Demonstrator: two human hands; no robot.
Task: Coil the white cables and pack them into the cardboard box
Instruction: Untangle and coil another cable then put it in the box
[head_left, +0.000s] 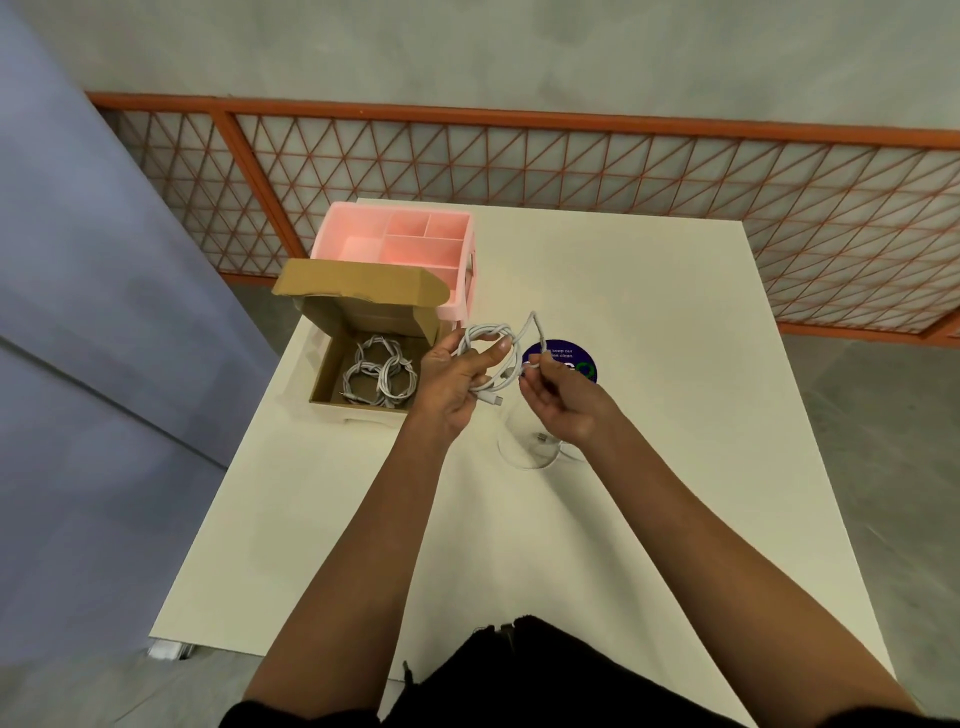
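The left hand (452, 384) grips a half-wound white cable (488, 332) above the tabletop (675, 364), fingers and thumb curled round its coil, while the right hand (563, 402) pinches the cable's loose end between thumb and fingertips just beside it. To their left stands the open cardboard box (358, 413) with coiled cables (384, 371) lying inside, a pink organizer (332, 234) touching its far side. A second loose cable (514, 457) lies under the right hand, near a round blue sticker (571, 358).

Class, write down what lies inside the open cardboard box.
Inside the cardboard box lie coiled white cables, about three coils, touching one another. The left hand covers the box's near right corner, so anything there is unseen.
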